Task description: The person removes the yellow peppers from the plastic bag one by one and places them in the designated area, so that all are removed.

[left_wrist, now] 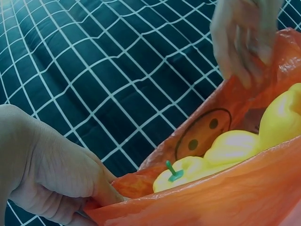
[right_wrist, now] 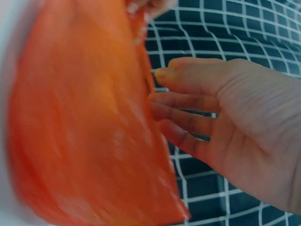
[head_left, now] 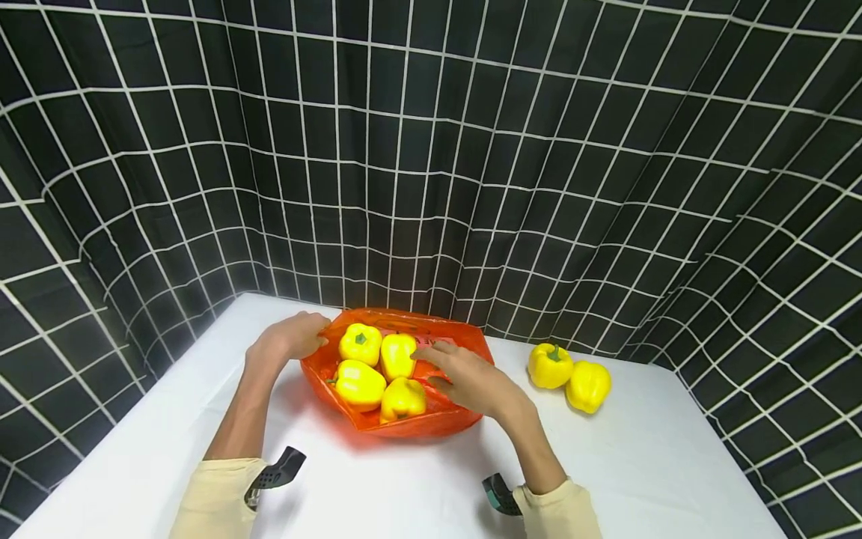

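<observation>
An orange-red plastic bag (head_left: 431,427) lies open on the table with several yellow bell peppers (head_left: 359,385) inside. My left hand (head_left: 296,335) pinches the left edge of the bag between thumb and fingers; the left wrist view shows the thumb inside the rim. Over the bag's right part is my right hand (head_left: 468,378), its fingers extended and apart, close to one of the peppers (head_left: 398,355). In the right wrist view, the right hand (right_wrist: 235,122) has nothing between its thumb and fingers, and the fingertips are by the bag's rim.
Two more yellow bell peppers, one with a green stem (head_left: 550,366) and one on its side (head_left: 588,387), sit on the white table (head_left: 646,449) right of the bag. A black cloth with a white grid (head_left: 417,150) stands behind and along both sides.
</observation>
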Motion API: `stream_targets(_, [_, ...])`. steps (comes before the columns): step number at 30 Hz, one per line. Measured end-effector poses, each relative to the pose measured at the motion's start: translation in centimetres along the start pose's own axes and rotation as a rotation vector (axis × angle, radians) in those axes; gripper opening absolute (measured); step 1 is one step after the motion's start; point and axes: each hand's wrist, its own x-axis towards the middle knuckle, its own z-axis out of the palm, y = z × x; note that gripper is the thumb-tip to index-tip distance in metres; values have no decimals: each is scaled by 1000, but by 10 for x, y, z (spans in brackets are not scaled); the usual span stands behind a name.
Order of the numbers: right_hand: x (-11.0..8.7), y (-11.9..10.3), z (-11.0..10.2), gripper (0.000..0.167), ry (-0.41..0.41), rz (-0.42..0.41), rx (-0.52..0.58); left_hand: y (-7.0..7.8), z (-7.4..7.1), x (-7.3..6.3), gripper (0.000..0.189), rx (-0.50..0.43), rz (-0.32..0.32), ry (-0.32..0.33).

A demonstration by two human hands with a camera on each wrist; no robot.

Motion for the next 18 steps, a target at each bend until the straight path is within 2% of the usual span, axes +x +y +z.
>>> stream_targets(6, [11,-6,22,61,-116,18,-74,0,-1,-1,27,-7,-5,-4])
stream_targets(12, [13,-9,34,89,-235,16,-124,2,-1,-1,26,-9,2,-6])
stream_targets(18, [14,-10,38,75,-231,-17,-184,0,0,-1,26,-7,0,-6])
